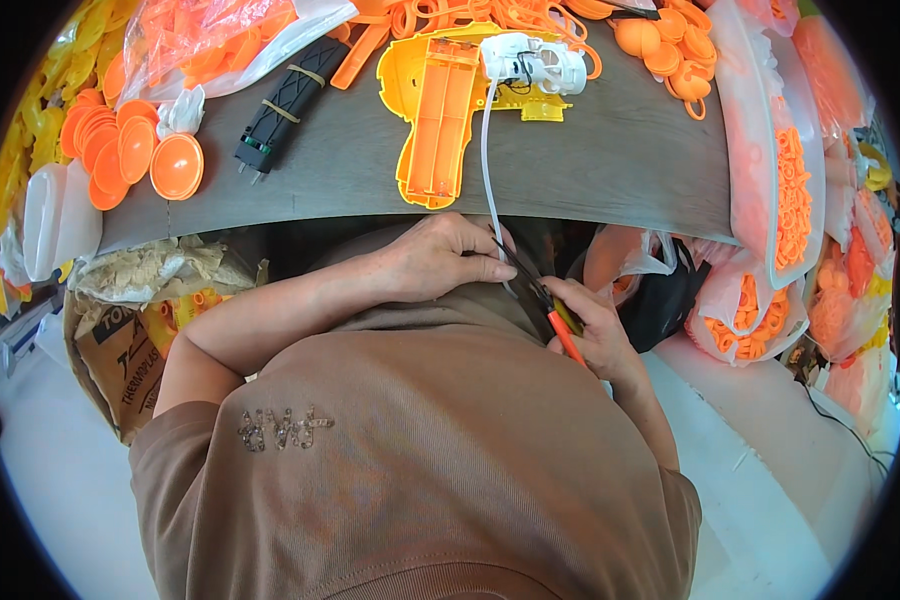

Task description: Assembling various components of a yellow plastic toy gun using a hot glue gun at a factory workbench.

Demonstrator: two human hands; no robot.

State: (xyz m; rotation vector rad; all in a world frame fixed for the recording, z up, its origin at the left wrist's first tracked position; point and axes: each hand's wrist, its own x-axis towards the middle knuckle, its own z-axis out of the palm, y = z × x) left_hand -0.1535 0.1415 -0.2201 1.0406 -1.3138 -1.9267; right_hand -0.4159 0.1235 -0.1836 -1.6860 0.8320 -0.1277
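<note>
In front of my lap, my left hand (438, 258) pinches a thin white tube (489, 165) between thumb and fingers. The tube runs up over the table edge to a white round-bodied mechanism (535, 65). That mechanism lies on a yellow toy gun shell half (392, 78) with an orange inner tray (440, 120). My right hand (595, 325) is closed on a slim tool with dark pointed jaws and orange and yellow-green handles (566, 338); I cannot tell whether it is pliers or scissors. Its jaws reach the tube beside my left fingertips.
Orange cups (177, 166) and a banded bundle of black parts (288, 105) lie on the left of the grey table (610, 150). Orange parts crowd the back. A clear bin (760, 180) stands right. Below are a paper sack (120, 350) and bags of orange rings (750, 325).
</note>
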